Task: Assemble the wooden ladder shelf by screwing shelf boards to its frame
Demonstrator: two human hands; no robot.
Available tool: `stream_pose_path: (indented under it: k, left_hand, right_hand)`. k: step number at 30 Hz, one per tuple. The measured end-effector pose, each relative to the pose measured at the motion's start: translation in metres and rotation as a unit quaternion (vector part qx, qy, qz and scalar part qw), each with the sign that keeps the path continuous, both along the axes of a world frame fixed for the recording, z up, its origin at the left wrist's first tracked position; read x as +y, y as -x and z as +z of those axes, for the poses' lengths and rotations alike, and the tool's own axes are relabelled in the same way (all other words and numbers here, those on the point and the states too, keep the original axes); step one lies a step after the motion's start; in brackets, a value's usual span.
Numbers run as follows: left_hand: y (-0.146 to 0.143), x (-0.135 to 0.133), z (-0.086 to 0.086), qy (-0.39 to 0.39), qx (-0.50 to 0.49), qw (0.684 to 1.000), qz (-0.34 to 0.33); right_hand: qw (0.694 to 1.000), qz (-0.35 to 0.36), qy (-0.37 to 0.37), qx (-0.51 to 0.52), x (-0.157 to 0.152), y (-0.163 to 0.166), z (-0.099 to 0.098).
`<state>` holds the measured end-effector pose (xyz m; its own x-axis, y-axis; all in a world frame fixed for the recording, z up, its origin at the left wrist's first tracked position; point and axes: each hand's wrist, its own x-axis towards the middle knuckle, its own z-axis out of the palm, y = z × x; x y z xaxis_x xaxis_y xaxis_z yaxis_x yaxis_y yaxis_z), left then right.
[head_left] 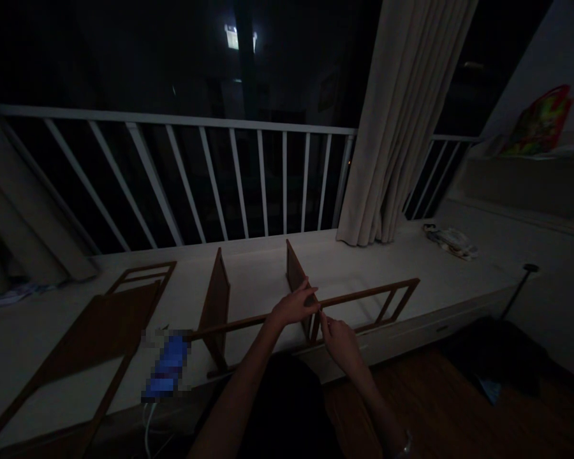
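Note:
A brown wooden frame (370, 295) stands on its side on the white window ledge, with two upright panels joined to its long rails. My left hand (296, 305) grips the frame where the right-hand panel (294, 268) meets the upper rail, fingers reaching over the joint. Just to the right and below, my right hand (338, 336) is closed in a pinch at the same joint. Whatever sits between its fingertips is too small and dark to name. The other upright panel (216, 293) is farther left, apart from both hands.
On the ledge's left lies another wooden frame with a panel (108, 325). A blurred blue object (168, 366) with a white cable (147, 427) lies near the front edge. White railings (239, 185) and a curtain (397, 127) stand behind. Cloth (452, 242) lies at right.

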<state>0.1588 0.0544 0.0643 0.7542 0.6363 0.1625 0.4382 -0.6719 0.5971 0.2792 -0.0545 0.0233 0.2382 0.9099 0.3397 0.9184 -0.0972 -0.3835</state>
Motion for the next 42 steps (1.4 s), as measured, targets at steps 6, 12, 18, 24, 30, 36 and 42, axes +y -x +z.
stream_pose_path:
  k: [6, 12, 18, 24, 30, 36, 42]
  left_hand:
    - [0.002, -0.008, 0.004, -0.023, 0.035, 0.999, 0.013]
    - [0.003, -0.021, 0.007, -0.078, 0.084, 0.992, 0.050]
    - [0.006, -0.036, 0.017, -0.158, 0.016, 0.985, 0.069]
    - [0.036, -0.062, 0.028, -0.199, -0.053, 0.976, 0.068]
    - [0.066, -0.107, -0.017, -0.104, -0.179, 0.965, 0.164]
    - [0.074, -0.143, -0.060, 0.076, -0.272, 0.921, 0.270]
    - [0.087, -0.157, -0.076, 0.170, -0.316, 0.860, 0.363]
  right_hand:
    - [0.995, 0.007, -0.008, 0.099, -0.025, -0.004, -0.017]
    - [0.988, 0.015, 0.004, 0.151, -0.043, -0.008, -0.034]
    - [0.971, 0.040, -0.010, 0.235, -0.056, 0.006, -0.046]
    - [0.947, 0.055, -0.007, 0.316, -0.059, 0.022, -0.060]
    - [0.933, 0.036, 0.039, 0.356, -0.054, 0.047, -0.063]
    - [0.944, 0.088, 0.109, 0.299, -0.055, 0.081, -0.054]
    - [0.949, 0.146, 0.209, 0.186, -0.053, 0.114, -0.045]
